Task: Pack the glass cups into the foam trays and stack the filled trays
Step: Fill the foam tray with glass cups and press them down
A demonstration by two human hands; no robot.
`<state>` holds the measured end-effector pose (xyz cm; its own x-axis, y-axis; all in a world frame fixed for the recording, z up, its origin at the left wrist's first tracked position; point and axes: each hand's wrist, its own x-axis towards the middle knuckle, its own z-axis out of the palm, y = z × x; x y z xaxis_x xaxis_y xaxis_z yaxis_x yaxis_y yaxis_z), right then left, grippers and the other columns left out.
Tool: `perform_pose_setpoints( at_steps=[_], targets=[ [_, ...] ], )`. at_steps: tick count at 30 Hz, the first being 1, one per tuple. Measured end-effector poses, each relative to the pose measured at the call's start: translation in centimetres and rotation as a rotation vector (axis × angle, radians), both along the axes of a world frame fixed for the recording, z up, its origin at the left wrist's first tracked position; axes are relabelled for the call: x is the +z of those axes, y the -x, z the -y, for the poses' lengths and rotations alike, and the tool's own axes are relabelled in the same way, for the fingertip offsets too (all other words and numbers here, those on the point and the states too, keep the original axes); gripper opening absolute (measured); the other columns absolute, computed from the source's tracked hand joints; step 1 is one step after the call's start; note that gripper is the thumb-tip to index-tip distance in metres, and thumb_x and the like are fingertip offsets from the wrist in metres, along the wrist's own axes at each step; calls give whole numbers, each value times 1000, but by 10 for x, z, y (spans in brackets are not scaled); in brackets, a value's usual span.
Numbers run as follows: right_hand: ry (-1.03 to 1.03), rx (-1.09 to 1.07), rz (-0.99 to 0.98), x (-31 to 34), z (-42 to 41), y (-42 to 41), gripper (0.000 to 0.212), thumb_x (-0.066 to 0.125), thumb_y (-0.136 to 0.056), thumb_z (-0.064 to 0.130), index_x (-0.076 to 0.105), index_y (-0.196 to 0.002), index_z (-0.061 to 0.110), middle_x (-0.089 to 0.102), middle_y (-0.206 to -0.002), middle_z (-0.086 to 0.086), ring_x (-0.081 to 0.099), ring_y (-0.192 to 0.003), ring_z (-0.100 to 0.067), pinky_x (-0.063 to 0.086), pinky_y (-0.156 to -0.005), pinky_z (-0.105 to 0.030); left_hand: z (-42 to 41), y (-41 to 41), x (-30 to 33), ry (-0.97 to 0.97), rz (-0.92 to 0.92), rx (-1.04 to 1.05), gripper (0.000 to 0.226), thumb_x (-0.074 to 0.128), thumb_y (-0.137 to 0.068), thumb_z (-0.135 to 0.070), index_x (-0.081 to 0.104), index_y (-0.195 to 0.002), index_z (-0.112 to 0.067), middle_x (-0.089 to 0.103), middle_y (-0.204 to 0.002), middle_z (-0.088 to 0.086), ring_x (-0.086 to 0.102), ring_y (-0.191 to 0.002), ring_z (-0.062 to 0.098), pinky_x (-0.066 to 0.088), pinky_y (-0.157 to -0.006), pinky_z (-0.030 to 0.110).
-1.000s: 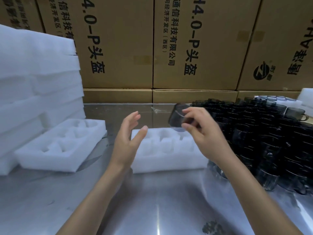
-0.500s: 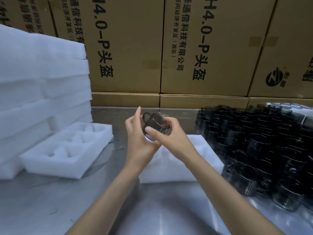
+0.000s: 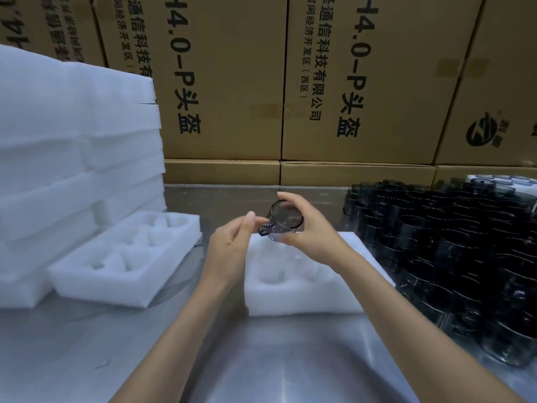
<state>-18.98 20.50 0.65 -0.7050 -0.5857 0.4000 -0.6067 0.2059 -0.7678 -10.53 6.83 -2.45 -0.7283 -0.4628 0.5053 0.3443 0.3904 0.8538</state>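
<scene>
A smoky glass cup [image 3: 286, 221] is held in the air above the far end of a white foam tray [image 3: 302, 286] that lies at the centre of the steel tabletop [image 3: 261, 362]. The cup is tipped on its side, its mouth turned toward the camera, and is clasped by the right hand [image 3: 308, 231], whose grip is closed round its body with fingers over the top and thumb beneath. The cup's handle, pointing toward 8 o'clock, is touched by the fingertips of the left hand [image 3: 229, 242], whose grip is loosely curled; whether the handle is actually pinched cannot be told. The tray's pockets that show are seen unfilled. A second foam tray [image 3: 128, 260] lies at 9 o'clock, just beside a tall stack of foam [image 3: 75, 158]. A dense cluster of dark cups [image 3: 453, 257] stands at 3 o'clock. Cardboard boxes [image 3: 348, 82] are stacked along 12 o'clock.
</scene>
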Motion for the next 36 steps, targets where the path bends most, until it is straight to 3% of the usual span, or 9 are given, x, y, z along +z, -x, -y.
perform_pose_setpoints(
  at_steps=[4, 7, 12, 18, 23, 27, 30, 33, 36],
  targets=[
    [69, -32, 82, -19, 4, 3, 70, 74, -78, 5, 39, -136, 22, 49, -128, 1, 48, -121, -16, 41, -102, -34, 3, 4, -6, -108, 67, -14, 41, 37, -102, -33, 74, -89, -21, 74, -94, -5, 67, -98, 9, 47, -97, 35],
    [13, -21, 47, -25, 6, 6, 69, 67, -83, 3, 38, -141, 27, 44, -129, 1, 45, -123, -15, 39, -102, -30, 3, 6, -7, -152, 107, 34, 42, 41, -101, -33, 74, -81, -18, 75, -86, -3, 69, -91, 12, 49, -94, 39],
    [-111, 28, -14, -30, 12, 5, 61, 58, -91, 5, 38, -142, 29, 38, -143, 6, 38, -131, -13, 36, -108, -34, 2, 6, -13, 10, 166, 271, 42, 52, -92, -42, 63, -67, -10, 69, -73, 5, 63, -77, 22, 42, -63, 30],
    [-273, 51, 30, -29, 13, 6, 73, 51, -96, 15, 6, -151, 32, 22, -155, 10, 30, -139, -15, 30, -110, -32, 1, 6, -13, 13, 164, 335, 42, 45, -97, -36, 67, -68, -14, 69, -70, -2, 64, -77, 18, 43, -66, 27],
    [-385, 9, 3, -29, 16, 5, 67, 45, -99, 21, 2, -149, 28, 26, -155, 0, 44, -127, -26, 40, -100, -38, 0, 6, -16, 4, 140, 373, 41, 46, -96, -34, 68, -66, -17, 69, -67, -5, 63, -76, 17, 43, -64, 25],
    [-424, 28, -28, -31, 15, 3, 70, 43, -99, 24, -5, -150, 28, -3, -159, 11, 26, -142, -18, 34, -99, -32, -2, 5, -17, 48, 139, 404, 41, 46, -95, -36, 67, -67, -15, 68, -66, -6, 61, -71, 12, 41, -60, 21],
    [-360, 23, -12, -31, 13, -1, 75, 43, -96, 23, -8, -150, 28, -12, -157, 17, 14, -144, -9, 30, -98, -27, -1, 4, -17, 94, 143, 398, 41, 43, -96, -39, 66, -68, -19, 67, -67, -10, 59, -72, 6, 40, -59, 15],
    [-237, -48, -98, -26, 5, -7, 72, 36, -91, 14, 0, -152, 27, -4, -158, 17, 4, -144, -2, 15, -109, -21, 6, -1, -14, 170, 101, 301, 35, 36, -91, -43, 67, -94, -29, 67, -99, -18, 56, -93, -3, 41, -79, 14],
    [-344, -78, -280, -26, 0, -16, 68, 32, -91, 14, 6, -152, 24, 1, -159, 12, 3, -144, -1, 3, -115, -24, 20, -2, -17, 328, 96, 50, 53, 24, -90, -42, 41, -139, -33, 38, -143, -23, 27, -135, -7, 17, -111, 21]
  ],
)
